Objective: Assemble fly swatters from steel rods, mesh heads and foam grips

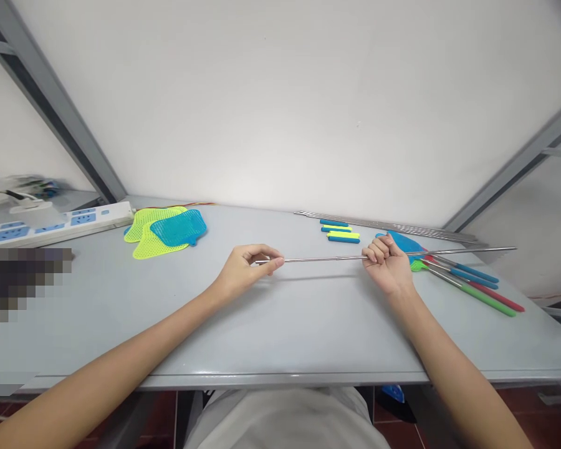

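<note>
A thin telescopic metal rod (322,259) runs level above the grey table, held between both hands. My left hand (250,265) pinches its thinner end between thumb and fingers. Wrapped in a fist around its thicker part is my right hand (386,262), and the rod sticks out well past it to the right. Behind and beside the right hand lie fly swatters with a blue head (402,242) and blue, red and green handles (490,299). Short blue and yellow grip sleeves (341,232) rest beyond the rod.
Yellow and blue perforated swatter heads (172,231) lie at the back left. A white power strip (88,218) sits left of them. Several loose metal rods (378,224) lie along the wall (280,112). The table's front edge (290,377) is near my body.
</note>
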`<state>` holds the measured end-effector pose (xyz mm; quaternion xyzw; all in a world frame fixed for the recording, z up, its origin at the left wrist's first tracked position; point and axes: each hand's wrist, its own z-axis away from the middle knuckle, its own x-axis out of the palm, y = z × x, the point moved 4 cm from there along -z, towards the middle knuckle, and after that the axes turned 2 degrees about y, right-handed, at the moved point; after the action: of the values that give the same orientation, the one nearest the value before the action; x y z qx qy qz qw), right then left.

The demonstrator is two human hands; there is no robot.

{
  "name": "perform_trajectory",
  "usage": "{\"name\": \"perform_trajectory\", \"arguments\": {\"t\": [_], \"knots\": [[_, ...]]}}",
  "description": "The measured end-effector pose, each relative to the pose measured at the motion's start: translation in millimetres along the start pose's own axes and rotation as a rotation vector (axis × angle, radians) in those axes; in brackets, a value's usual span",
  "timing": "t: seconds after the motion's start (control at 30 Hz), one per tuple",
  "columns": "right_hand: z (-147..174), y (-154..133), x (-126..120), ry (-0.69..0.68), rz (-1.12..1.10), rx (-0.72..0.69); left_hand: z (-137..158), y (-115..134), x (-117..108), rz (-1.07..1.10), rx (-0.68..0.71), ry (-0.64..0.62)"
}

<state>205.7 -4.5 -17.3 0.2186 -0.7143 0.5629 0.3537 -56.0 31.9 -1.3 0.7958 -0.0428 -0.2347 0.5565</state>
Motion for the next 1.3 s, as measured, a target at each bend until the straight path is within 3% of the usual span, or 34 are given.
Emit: {"name": "perform_trajectory", "arguments": {"t": [0.2,0.67,0.97,1.13,1.3], "knots": [[0,-1,-2,-0.014,0.033,-0.014,2,5,4,-0.284,0.185,-0.107],[0,6,-8,-0.010,0.032,0.020,13,-16,16,-0.511,0.158,-0.291],[3,4,-2,-0.018,-0.049,0.043,14,-18,20,-0.438,0.157,-0.282],[4,0,5,-0.034,-0.007,0.008,17,-18,25,-0.464,0.115,-0.316],[5,0,14,-0.075,-0.103,0.002,20,-18,27,-0.506,0.079,-0.321]]}}
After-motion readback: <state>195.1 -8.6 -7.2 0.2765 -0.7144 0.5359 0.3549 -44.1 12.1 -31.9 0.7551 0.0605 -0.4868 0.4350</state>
